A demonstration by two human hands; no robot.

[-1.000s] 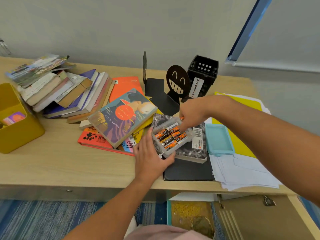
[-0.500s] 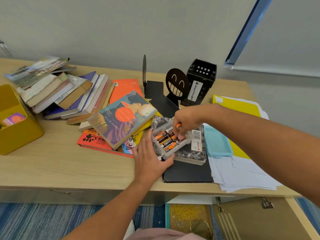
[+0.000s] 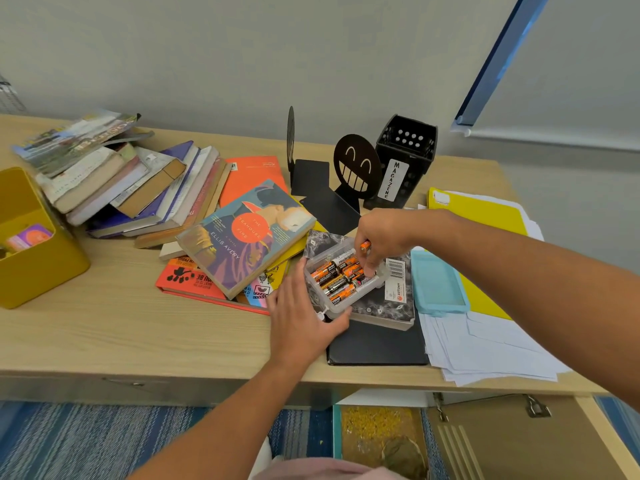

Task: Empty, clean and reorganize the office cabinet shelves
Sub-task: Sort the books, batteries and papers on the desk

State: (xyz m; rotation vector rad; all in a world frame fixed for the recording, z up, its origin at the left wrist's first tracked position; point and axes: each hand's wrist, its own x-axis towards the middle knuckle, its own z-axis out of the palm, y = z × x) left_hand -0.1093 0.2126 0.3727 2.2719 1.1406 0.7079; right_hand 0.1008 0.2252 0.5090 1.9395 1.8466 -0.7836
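Since a second ago, right hand (image 3: 381, 237) dips into the clear battery box (image 3: 341, 280), pinching one battery (image 3: 364, 244). Left hand (image 3: 304, 313) steadies the box atop a notebook (image 3: 398, 299) on the desk (image 3: 114, 327). Sorting of the emptied books (image 3: 138, 188) seems barely begun.

A plain grey wall (image 3: 207, 46) rises behind the light wooden desk (image 3: 104, 334); a blue-framed board (image 3: 498, 57), perhaps a whiteboard, hangs at right, and blue striped carpet (image 3: 86, 441) covers the floor below
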